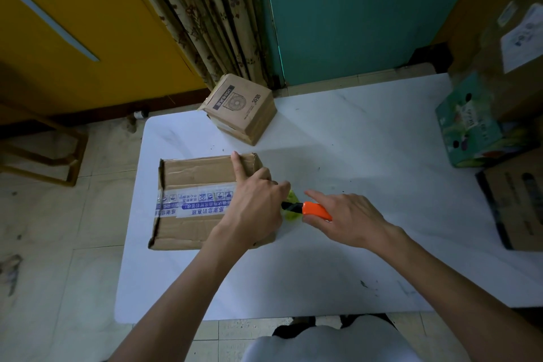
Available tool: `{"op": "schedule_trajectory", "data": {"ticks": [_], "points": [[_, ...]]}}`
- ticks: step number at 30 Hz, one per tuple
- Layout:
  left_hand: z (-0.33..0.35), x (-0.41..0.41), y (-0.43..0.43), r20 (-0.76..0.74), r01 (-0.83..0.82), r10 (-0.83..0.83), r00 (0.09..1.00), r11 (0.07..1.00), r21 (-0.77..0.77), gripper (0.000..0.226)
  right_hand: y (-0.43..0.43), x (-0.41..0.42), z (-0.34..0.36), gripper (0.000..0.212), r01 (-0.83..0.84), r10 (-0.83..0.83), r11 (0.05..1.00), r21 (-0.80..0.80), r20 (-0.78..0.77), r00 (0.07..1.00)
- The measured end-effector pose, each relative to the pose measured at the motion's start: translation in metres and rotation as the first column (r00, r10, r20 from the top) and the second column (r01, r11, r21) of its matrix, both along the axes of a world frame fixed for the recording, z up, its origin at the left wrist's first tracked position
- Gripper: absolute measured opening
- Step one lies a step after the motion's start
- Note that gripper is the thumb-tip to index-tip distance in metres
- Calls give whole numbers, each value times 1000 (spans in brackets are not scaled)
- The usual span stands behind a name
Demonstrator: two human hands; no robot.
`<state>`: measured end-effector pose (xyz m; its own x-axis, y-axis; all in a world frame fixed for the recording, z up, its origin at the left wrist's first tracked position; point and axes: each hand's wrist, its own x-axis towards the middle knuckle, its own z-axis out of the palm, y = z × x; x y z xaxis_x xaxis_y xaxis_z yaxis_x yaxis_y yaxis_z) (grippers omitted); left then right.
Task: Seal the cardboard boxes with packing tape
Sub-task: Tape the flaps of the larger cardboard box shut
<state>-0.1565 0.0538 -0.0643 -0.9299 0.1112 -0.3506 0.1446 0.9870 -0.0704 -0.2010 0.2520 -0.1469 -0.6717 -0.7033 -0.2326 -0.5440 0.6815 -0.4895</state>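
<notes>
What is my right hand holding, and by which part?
The right hand holds an orange utility knife by its handle, tip toward the cardboard box.

Left hand (255, 200) rests on the taped cardboard box (191, 173) by the table's (352, 258) left edge. Right hand (349, 220) grips an orange knife (316, 210) at the box's right end.

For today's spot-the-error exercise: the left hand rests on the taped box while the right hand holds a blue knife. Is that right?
No: the head view shows an orange knife, not blue. The left hand rests on the taped box; the right hand holds the knife.
</notes>
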Motion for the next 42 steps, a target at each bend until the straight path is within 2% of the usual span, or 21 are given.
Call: {"op": "schedule_trajectory", "data": {"ticks": [3, 9, 14, 22, 26, 32, 37, 42], "points": [[2, 0, 1, 11, 4, -4, 1000, 1000, -4, 26, -3, 1, 2, 62, -24, 24, 999, 27, -10, 1000], [1, -1, 1, -5, 4, -4, 1000, 1000, 5, 21, -5, 5, 2, 36, -1, 0, 1000, -8, -41, 999], [0, 1, -2, -30, 17, -15, 999, 999, 51, 22, -6, 4, 4, 36, 93, -93, 996, -11, -76, 993], [-3, 2, 2, -69, 7, -7, 998, 1000, 5, 9, 4, -1, 3, 27, -16, 12, 999, -44, -89, 996], [-4, 2, 2, -41, 11, -11, 999, 1000, -7, 15, 2, 0, 6, 24, -30, 23, 997, -64, -102, 994], [-3, 3, -2, -55, 16, -14, 998, 999, 37, 13, -7, 2, 4, 24, -27, 20, 997, -67, -115, 993], [-7, 2, -6, -78, 60, -52, 996, 992, 106, 8, -11, 4, 0, 26, 68, -79, 993, -94, -120, 990], [-9, 3, -8, -134, 44, -31, 990, 994, 96, 8, -8, -3, -1, 31, 81, -92, 993, -85, -129, 987]]}}
